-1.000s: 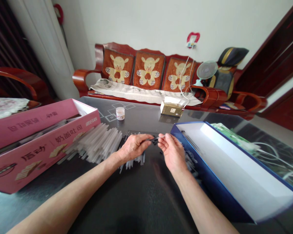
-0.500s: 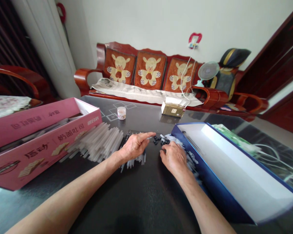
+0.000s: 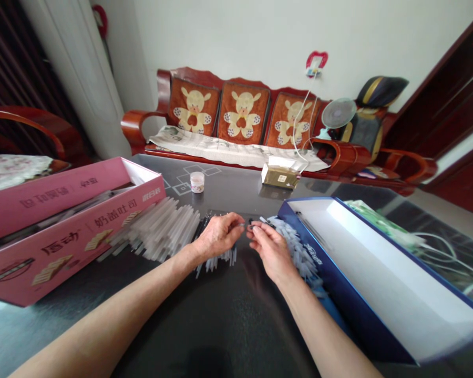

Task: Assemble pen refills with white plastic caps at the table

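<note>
My left hand (image 3: 220, 233) is closed in a pinch over the middle of the table; something small and pale shows at its fingertips, too small to name. Facing it, my right hand (image 3: 274, 251) pinches a small black piece (image 3: 252, 226), a short gap from the left fingertips. Thin translucent tubes (image 3: 215, 262) and black rods (image 3: 202, 227) lie partly hidden under my left hand. To its left is a heap of thicker translucent tubes (image 3: 169, 231). Beside my right hand, small pale bluish plastic pieces (image 3: 299, 254) are piled against the blue box (image 3: 339, 294).
A pink carton (image 3: 98, 226) holding long pieces stands at the left. Farther back on the dark table (image 3: 236, 325) are a small white cup (image 3: 197, 182) and a tissue pack (image 3: 280, 176). A green-white bag (image 3: 382, 223) and white cables (image 3: 437, 247) lie beyond the blue box.
My right hand has lifted from the small black pieces and turned toward the left, now pinching one. My left index finger, stretched out before, has curled into a pinch.
</note>
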A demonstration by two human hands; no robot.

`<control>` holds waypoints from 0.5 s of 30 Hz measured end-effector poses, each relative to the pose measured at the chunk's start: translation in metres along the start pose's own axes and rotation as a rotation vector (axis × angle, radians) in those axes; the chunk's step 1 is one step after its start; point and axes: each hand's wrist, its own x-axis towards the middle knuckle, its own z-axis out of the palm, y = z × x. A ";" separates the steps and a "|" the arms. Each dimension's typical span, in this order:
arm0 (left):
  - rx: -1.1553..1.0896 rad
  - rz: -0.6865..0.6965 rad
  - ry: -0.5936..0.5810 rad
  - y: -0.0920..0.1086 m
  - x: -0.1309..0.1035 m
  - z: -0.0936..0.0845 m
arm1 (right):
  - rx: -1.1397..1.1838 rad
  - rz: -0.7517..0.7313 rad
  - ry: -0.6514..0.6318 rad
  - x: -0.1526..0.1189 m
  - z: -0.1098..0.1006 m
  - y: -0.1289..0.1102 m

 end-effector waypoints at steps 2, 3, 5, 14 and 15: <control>0.000 0.014 -0.008 0.000 0.000 0.000 | 0.185 0.104 -0.017 0.000 0.001 0.003; 0.004 0.027 -0.012 0.000 0.000 0.001 | 0.236 0.129 -0.024 0.000 0.001 0.005; 0.011 0.059 -0.017 0.000 0.000 0.001 | 0.277 0.149 -0.032 -0.001 0.001 0.006; 0.040 0.150 -0.030 -0.006 0.000 0.005 | 0.201 0.125 -0.034 -0.001 0.001 0.010; 0.052 0.157 -0.032 -0.006 0.001 0.004 | 0.189 0.123 -0.032 -0.001 0.001 0.010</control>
